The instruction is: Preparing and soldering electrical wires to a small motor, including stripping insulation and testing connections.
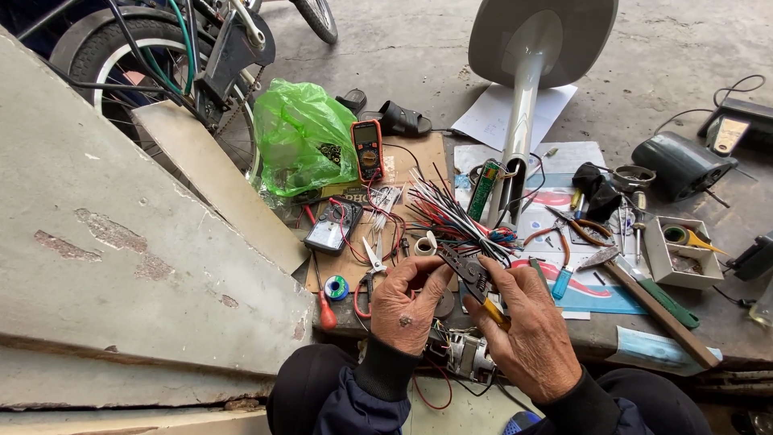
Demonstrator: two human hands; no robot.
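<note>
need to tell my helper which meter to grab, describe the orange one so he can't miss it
Start at the bright green plastic bag at the back of the work area. The orange meter lies just right of it on the brown cardboard, upright in the picture. Unlike the flat dark meter nearer the person, it has an orange casing, a small screen on top and a round dial below.

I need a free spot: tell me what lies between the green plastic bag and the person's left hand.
In the head view, between the green plastic bag and the left hand lie a dark meter with red leads and scissors.
</note>
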